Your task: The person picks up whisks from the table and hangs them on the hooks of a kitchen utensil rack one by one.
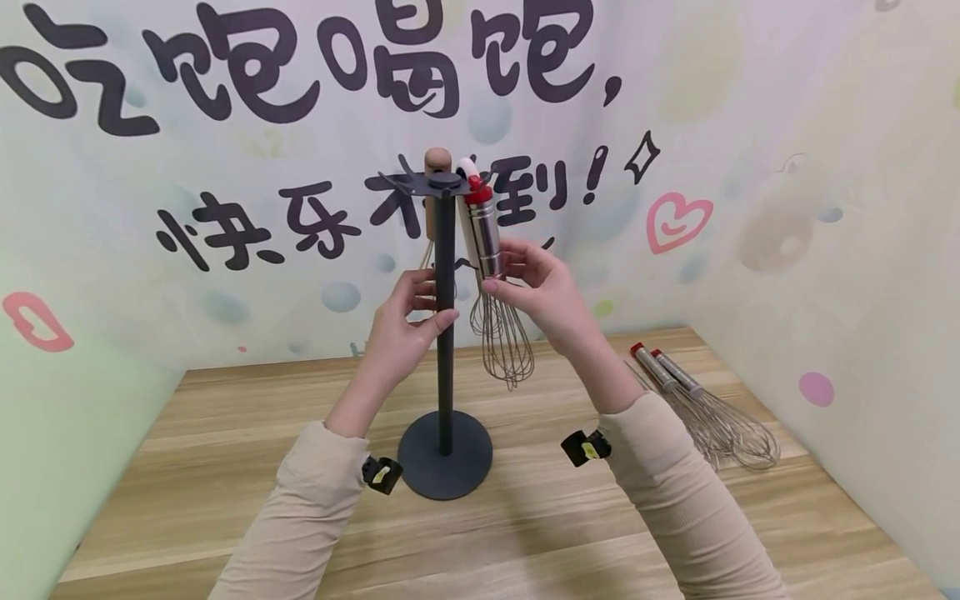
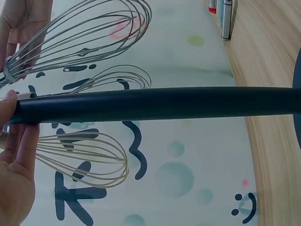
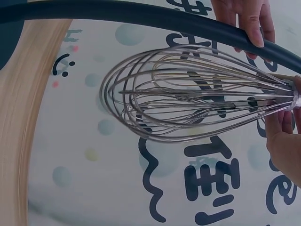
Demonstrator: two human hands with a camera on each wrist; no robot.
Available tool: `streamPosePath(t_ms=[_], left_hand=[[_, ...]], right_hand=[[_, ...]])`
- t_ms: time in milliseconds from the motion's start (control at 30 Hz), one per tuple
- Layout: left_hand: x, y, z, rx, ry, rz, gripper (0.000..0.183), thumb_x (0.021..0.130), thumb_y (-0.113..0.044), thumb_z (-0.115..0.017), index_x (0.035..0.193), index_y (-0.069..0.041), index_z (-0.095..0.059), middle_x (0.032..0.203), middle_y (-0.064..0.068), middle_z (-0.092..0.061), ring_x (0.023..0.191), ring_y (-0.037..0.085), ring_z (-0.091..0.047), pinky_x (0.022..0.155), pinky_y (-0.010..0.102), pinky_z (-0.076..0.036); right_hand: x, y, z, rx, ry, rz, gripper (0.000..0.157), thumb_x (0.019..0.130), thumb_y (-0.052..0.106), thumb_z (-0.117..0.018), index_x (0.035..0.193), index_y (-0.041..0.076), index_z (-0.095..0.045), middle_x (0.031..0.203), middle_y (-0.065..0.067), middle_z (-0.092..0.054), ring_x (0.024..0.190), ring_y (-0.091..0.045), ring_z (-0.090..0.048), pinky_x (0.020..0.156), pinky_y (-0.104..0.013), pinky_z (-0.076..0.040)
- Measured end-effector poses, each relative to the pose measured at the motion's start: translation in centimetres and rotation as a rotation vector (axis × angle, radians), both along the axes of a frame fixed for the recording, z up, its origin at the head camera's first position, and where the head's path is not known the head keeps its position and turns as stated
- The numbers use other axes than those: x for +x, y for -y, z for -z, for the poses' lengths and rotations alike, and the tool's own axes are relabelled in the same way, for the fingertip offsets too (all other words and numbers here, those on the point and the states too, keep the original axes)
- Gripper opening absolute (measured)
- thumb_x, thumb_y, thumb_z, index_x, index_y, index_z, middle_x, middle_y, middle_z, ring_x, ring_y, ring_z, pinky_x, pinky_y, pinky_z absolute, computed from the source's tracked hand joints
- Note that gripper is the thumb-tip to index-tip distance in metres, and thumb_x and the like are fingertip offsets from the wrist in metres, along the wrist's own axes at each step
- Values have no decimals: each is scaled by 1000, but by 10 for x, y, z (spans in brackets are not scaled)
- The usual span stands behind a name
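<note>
Beige sleeves (image 1: 697, 508) extend over the wooden table (image 1: 225, 467); the left hand (image 1: 405, 321) grips the post of the dark stand (image 1: 446, 367); the right hand (image 1: 546, 292) pinches a red-topped steel whisk (image 1: 486, 229) by its handle, wires downward, beside the stand's hooked top; a wooden-handled whisk (image 1: 430, 218) hangs there; red-ended whisks (image 1: 677, 372) lie at right.

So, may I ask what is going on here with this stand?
A person's left hand grips the dark stand by its pole, while the right hand holds a red-capped whisk by its metal handle, near the stand's top. I cannot tell whether it is fully hooked on. A wooden-handled whisk and a white-handled whisk hang there too. More red-capped whisks lie on the table at the right.
</note>
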State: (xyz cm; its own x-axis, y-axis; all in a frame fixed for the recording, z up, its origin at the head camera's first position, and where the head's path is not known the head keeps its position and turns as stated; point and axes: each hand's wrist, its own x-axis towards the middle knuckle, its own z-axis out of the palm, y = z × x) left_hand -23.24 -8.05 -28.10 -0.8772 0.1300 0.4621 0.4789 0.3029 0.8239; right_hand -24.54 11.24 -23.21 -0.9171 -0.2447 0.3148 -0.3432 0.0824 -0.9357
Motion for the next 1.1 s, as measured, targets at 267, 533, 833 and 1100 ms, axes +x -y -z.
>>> streamPosePath(t_ms=[267,533,833,1100], left_hand=[[2,2,-3,26,26,23,51,88,-9,-68,133,-8,-45,118,19,-61,114,29,-59,98,43,-52],[4,4,-4,46,31,59,52,88,-3,-65,136,-5,-44,120,22,-60,113,31,-60,99,39,-51],[4,5,-2,59,40,99,54,88,2,-63,137,-3,-41,125,24,-58,118,33,-58,101,42,-49],[2,7,0,56,51,105,55,89,1,-63,138,-4,-40,128,22,-57,120,32,-56,101,44,-50]], right_hand=[[0,-1,5,19,-18,-12,53,86,-1,-65,135,6,-49,124,-12,-55,117,-22,-56,101,-39,-49],[0,-1,9,9,-21,-43,52,86,-3,-64,135,3,-48,123,-11,-55,115,-19,-55,97,-30,-51],[-2,-2,13,-6,-15,-39,49,86,-3,-64,133,1,-49,119,-7,-57,113,-18,-55,92,-27,-51],[-3,-2,17,-12,-12,-23,46,87,0,-64,131,1,-51,121,-9,-57,114,-19,-54,94,-29,-50]])
